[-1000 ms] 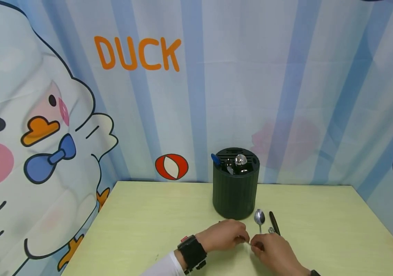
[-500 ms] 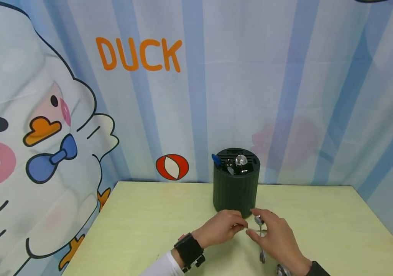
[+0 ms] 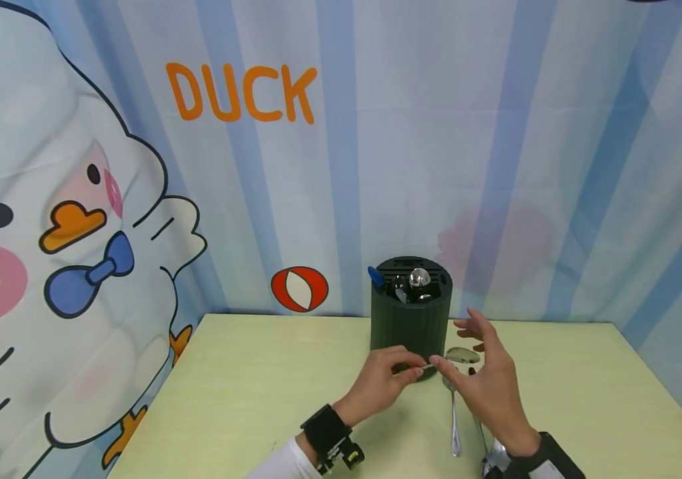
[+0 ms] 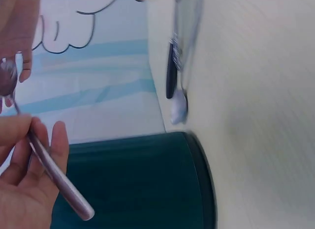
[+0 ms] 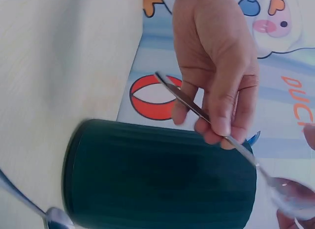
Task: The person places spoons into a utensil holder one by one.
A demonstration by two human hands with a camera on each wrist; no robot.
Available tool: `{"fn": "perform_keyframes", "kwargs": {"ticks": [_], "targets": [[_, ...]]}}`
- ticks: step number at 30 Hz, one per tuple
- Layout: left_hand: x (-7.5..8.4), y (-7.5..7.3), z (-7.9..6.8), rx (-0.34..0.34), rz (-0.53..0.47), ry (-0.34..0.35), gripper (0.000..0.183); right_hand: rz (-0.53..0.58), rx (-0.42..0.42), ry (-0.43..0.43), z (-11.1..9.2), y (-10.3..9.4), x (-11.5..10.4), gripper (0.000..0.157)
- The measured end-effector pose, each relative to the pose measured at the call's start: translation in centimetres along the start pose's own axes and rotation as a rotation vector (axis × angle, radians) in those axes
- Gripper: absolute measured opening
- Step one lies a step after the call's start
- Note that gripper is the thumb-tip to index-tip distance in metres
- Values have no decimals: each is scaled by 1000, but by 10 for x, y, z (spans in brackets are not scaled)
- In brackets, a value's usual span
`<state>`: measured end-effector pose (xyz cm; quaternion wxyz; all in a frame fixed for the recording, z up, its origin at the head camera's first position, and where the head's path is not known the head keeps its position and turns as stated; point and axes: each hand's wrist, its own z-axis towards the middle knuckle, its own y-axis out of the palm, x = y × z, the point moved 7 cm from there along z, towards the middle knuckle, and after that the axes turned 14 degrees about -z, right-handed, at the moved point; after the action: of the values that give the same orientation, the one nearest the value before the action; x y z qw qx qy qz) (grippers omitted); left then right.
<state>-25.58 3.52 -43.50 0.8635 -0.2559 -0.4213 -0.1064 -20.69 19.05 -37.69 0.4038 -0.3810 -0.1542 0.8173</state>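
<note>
In the head view my left hand [image 3: 379,386] pinches a metal spoon [image 3: 463,355] by its handle, in front of the dark green utensil holder [image 3: 410,332]. The spoon's bowl points right, toward my right hand [image 3: 496,382]. That hand has its fingers spread around the bowl, with the thumb close to the spoon's neck. From the right wrist, the left thumb and fingers grip the handle [image 5: 187,99] near its middle, clear of the table. The left wrist view shows the right fingers [image 4: 24,67] behind the bowl.
A second spoon [image 3: 455,426] lies on the pale table [image 3: 281,372] right of the holder. Beside it lies a black-handled utensil [image 4: 171,74], partly behind my right hand in the head view. Several utensils stand in the holder, one with a blue end [image 3: 375,276]. A duck-print curtain [image 3: 400,133] hangs behind.
Both hands have risen and moved toward the holder with the spoon. The right hand's fingers have spread, and the held spoon's bowl now shows between the hands.
</note>
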Motion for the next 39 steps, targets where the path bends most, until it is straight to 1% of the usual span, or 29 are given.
{"fn": "perform_keyframes", "kwargs": {"ticks": [3,5,7,10,12,14,17,20,23,26,29,31,35,39], "targets": [[-2,-4,0,85,-116,-58,13,39,13,43,0,1,2,87],[-1,-5,1,125,-188,-69,13,49,9,76,0,3,5,85],[3,-6,2,153,-250,-67,13,62,-11,106,-1,7,7,77],[18,-7,4,160,-355,-43,14,93,-52,135,0,14,8,55],[27,-7,5,154,-417,-37,15,136,-79,145,1,19,7,39],[35,-6,6,152,-464,-27,16,183,-97,154,2,22,5,27],[39,-5,6,163,-493,-29,16,257,-116,181,2,26,3,20],[41,-3,6,175,-497,-39,16,290,-122,218,2,27,3,18],[42,-3,5,192,-466,-50,16,273,-122,243,1,28,4,15],[46,-5,4,213,-409,-57,15,249,-120,229,2,28,4,12],[50,-7,5,216,-362,-61,14,255,-125,197,3,28,1,10],[54,-9,6,213,-336,-49,13,263,-132,177,5,27,-1,10],[63,-12,11,205,-280,3,11,262,-135,134,11,23,-6,11],[75,-16,18,208,-214,56,9,248,-123,120,20,16,-8,10]]}}
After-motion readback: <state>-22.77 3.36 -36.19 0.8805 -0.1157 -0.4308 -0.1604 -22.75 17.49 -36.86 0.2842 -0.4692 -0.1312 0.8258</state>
